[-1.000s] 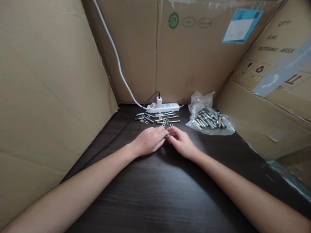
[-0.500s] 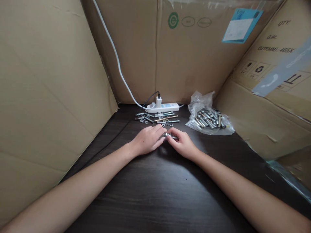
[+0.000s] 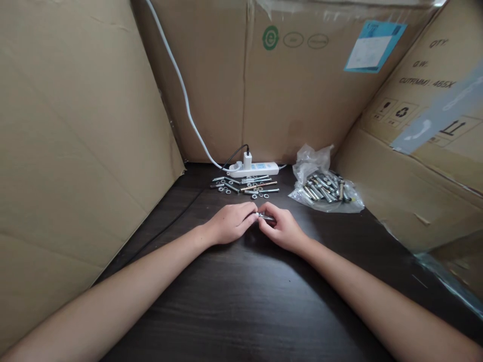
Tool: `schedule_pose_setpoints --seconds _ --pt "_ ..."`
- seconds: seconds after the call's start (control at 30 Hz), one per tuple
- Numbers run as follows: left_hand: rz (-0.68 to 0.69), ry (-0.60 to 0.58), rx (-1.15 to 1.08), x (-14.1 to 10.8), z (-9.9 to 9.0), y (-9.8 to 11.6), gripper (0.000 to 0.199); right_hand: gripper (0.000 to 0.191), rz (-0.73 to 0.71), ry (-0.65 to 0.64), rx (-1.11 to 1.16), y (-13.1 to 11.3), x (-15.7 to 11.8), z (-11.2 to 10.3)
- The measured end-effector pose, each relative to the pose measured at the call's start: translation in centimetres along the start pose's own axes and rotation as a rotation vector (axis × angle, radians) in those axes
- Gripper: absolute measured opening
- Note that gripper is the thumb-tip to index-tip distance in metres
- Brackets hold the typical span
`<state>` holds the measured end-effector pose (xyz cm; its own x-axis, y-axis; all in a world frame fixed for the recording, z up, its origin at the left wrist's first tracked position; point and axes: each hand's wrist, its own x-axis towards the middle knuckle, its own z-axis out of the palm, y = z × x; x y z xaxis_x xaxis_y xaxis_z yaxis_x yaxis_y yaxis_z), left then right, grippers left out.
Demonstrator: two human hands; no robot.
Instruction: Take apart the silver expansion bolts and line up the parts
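Observation:
My right hand (image 3: 283, 226) is closed round a silvery expansion bolt (image 3: 267, 217), which lies roughly level between thumb and fingers. At the bolt's left end, the thumb and fingers of my left hand (image 3: 233, 222) are pinched together, covering its tip. Both hands meet just above the dark table, fingertips almost touching. Beyond them lie several loose bolts (image 3: 260, 187), with nuts and washers (image 3: 227, 191) scattered among them. To the right, a clear plastic bag (image 3: 311, 158) lies open with a heap of expansion bolts (image 3: 326, 186) in it.
A white power strip (image 3: 269, 168) with a plugged-in charger (image 3: 247, 160) stands behind the loose bolts. Its white cable (image 3: 184, 95) climbs the back, and a black cord (image 3: 175, 216) crosses the table at left. Cardboard boxes (image 3: 211, 75) wall in the table (image 3: 241, 311) on three sides.
Both hands have come slightly nearer with the bolt. The hex nut seen at its left end before is now mostly covered by my left fingers. The view has tilted up slightly.

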<state>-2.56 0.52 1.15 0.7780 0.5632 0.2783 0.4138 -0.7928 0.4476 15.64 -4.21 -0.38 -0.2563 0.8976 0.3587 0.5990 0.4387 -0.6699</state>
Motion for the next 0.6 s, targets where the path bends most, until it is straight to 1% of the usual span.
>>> schedule_pose_setpoints --seconds 0.17,0.2,0.27,0.33,0.47,0.6 --pt "-0.04 -0.019 -0.049 0.09 0.32 -0.55 0.034 0.009 -0.008 -0.013 -0.036 -0.04 -0.1 0.12" --pt "-0.043 -0.005 -0.054 0.06 0.26 -0.55 0.033 0.009 -0.012 -0.001 -0.035 -0.03 -0.09 0.12" --pt "-0.04 0.048 -0.05 -0.07 0.05 -0.4 0.023 0.009 -0.01 0.032 -0.019 0.0 -0.02 0.09" --pt "-0.004 0.083 -0.018 -0.21 -0.21 -0.16 0.016 0.008 0.006 0.058 0.008 0.03 0.08 0.02" --pt "0.112 0.067 0.075 -0.31 -0.44 0.17 0.02 0.008 0.038 0.063 0.056 0.12 0.24 -0.04" --pt "0.132 0.057 0.122 -0.22 -0.32 0.11 0.019 0.007 0.032 0.056 0.082 0.21 0.25 0.01"
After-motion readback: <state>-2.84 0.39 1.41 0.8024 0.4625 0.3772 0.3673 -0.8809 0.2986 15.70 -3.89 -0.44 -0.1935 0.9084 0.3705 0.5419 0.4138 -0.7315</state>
